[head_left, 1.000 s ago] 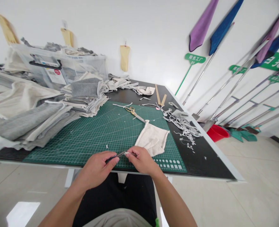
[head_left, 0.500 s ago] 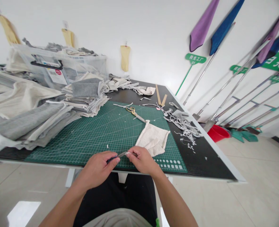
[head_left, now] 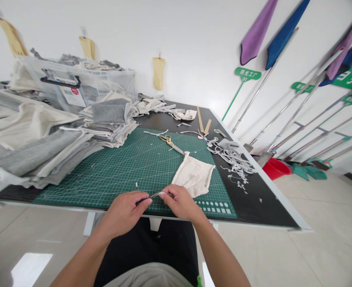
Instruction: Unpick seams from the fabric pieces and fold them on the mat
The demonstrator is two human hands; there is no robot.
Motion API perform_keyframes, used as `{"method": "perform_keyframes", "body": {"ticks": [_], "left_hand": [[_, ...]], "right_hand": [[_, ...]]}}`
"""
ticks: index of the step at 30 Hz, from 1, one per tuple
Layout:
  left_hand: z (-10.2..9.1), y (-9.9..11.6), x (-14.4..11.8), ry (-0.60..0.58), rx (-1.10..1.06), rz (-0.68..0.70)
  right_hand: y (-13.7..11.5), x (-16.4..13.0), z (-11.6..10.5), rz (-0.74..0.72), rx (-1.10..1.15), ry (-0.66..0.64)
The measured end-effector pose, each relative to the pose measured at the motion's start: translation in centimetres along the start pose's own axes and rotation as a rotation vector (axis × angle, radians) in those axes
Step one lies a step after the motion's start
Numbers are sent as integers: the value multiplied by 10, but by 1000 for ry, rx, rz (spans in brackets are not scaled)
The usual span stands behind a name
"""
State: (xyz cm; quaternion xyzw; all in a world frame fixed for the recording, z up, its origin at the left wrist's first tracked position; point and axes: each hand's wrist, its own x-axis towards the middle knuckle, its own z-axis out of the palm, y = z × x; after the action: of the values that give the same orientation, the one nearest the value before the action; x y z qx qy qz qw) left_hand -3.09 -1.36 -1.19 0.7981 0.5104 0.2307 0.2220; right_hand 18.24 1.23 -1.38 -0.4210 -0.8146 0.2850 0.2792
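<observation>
A person's left hand keeps its grip pinched on a slim, dark-handled tool above the near edge of a green cutting mat, the right hand's grip pinching a whitish scrap at its metal tip. Beyond the right hand lies a cream cloth, with gold-handled scissors pointing toward its corner.

Curled left fingers near right fingers
</observation>
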Motion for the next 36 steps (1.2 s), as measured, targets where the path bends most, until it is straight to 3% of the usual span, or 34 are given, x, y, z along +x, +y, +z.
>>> {"method": "perform_keyframes", "body": {"ticks": [11,36], "left_hand": [[3,-4,-2,84,7,-33],[2,-2,-2,3,33,0]], "right_hand": [[-2,1,0,14,-8,-1],[2,0,2,-7,12,4]]}}
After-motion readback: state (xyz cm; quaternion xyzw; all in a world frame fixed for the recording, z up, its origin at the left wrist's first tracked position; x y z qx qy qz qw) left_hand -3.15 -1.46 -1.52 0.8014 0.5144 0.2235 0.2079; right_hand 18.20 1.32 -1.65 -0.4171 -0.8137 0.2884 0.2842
